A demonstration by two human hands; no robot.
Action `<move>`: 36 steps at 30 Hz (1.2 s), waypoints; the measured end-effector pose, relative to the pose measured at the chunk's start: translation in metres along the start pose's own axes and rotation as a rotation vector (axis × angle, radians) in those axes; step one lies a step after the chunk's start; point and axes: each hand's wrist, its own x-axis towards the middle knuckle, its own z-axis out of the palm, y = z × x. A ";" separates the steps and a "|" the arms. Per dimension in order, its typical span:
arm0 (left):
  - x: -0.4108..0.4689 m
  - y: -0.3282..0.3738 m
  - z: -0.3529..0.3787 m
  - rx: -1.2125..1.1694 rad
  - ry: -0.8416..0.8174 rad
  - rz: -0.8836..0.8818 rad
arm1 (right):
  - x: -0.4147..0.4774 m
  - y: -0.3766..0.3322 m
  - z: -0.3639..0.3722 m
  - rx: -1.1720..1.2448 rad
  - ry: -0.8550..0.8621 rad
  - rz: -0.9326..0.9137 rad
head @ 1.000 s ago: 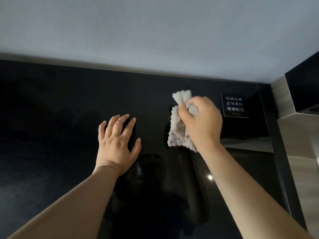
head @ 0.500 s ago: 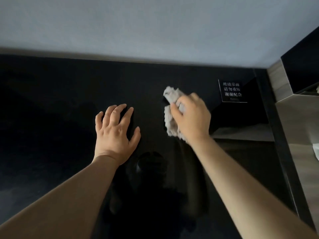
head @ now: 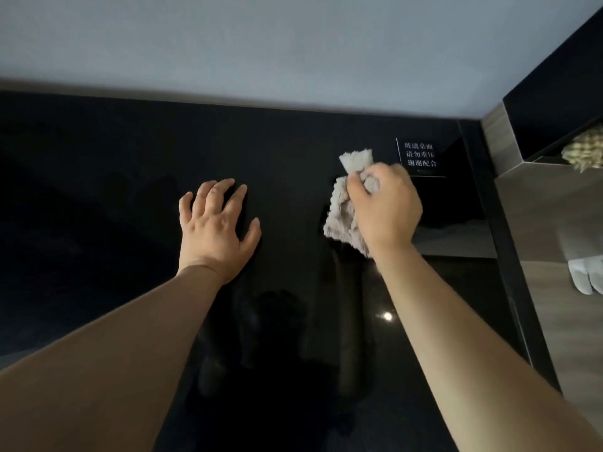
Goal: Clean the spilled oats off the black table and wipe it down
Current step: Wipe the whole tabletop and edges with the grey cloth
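Observation:
The glossy black table (head: 98,223) fills most of the head view and reflects my arms. My right hand (head: 386,208) grips a crumpled grey-beige cloth (head: 342,216) and holds it against the table's right part; one corner of the cloth sticks up above my fingers. My left hand (head: 217,228) lies flat on the table with its fingers spread, to the left of the cloth. I see no oats on the visible surface.
A small black sign with white characters (head: 421,156) lies just beyond the cloth, near the table's right edge. A pale wall runs along the far edge. To the right are a wooden floor (head: 561,321), a dried plant (head: 584,151) and a white-socked foot (head: 584,275).
My right hand has moved the cloth to the right, toward the sign, after pulling it left half a second ago. My left hand stays flat in the same place.

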 end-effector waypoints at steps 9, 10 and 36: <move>-0.001 -0.001 0.000 0.007 0.003 0.017 | -0.105 0.003 0.012 -0.082 0.027 -0.018; -0.002 0.000 -0.002 -0.001 -0.006 0.021 | -0.123 0.003 0.004 -0.078 -0.006 -0.026; -0.213 -0.004 -0.026 -0.107 -0.057 0.181 | -0.291 0.021 -0.066 -0.069 -0.056 -0.021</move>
